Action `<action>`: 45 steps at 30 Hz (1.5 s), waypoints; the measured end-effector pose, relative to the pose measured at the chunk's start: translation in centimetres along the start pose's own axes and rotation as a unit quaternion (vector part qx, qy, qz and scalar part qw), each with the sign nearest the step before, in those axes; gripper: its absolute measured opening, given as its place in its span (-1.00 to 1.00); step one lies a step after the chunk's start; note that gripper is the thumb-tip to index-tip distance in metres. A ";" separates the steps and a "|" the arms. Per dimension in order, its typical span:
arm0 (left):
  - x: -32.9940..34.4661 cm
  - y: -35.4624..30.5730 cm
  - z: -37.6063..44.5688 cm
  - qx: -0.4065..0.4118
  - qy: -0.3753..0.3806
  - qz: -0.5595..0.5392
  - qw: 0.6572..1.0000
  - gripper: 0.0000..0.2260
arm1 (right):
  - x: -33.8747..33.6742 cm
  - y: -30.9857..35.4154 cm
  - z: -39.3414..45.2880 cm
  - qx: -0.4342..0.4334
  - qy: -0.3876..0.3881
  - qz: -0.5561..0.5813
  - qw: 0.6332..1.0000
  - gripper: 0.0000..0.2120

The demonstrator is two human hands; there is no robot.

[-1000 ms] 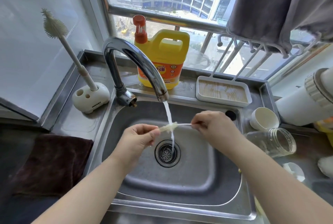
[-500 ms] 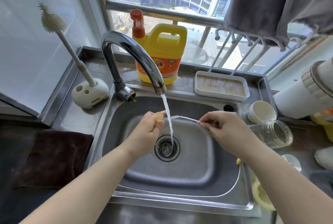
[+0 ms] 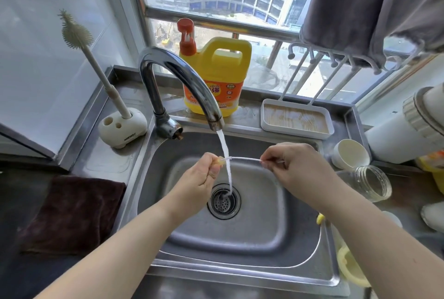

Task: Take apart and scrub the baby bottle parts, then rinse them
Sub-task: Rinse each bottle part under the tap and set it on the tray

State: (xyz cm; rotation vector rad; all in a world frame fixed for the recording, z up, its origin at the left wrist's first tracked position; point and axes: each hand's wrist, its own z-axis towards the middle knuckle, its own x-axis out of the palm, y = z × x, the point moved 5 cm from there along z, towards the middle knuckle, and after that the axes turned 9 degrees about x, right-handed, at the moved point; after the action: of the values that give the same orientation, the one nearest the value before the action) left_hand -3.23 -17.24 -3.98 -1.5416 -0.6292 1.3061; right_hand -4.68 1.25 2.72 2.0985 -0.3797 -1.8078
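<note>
A yellow detergent jug (image 3: 217,80) with a red cap stands at upper centre on the ledge. A dark cloth (image 3: 69,214) lies at lower left. A grey towel (image 3: 374,7) hangs at upper right, above a white tray (image 3: 297,119) with a wood-grain floor.

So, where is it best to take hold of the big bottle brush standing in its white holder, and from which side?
Grip the big bottle brush on its bare stem, below the bristle head and above the white holder. Come from the right, the sink side, since the wall stands close on its left. The stem leans left, so pull along that tilt.
</note>
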 end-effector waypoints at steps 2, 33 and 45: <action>-0.3 -0.1 0.0 0.000 -0.004 -0.002 1.000 -0.82 | -0.3 0.0 0.2 0.006 -0.005 0.011 1.000 -0.93; -0.2 1.6 0.8 -0.038 0.011 -0.064 0.997 -0.71 | 1.8 2.0 3.2 -0.031 0.060 -0.066 0.996 -0.85; 0.6 2.5 0.2 -0.070 0.060 -0.038 0.995 -0.85 | 3.1 2.6 3.1 -0.041 0.106 -0.082 0.990 -0.87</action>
State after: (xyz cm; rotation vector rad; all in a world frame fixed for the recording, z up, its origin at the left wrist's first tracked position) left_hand -3.76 -17.59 -6.51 -1.6796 -0.7085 1.1227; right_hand -7.25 -2.69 0.63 2.2911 -0.0781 -1.6323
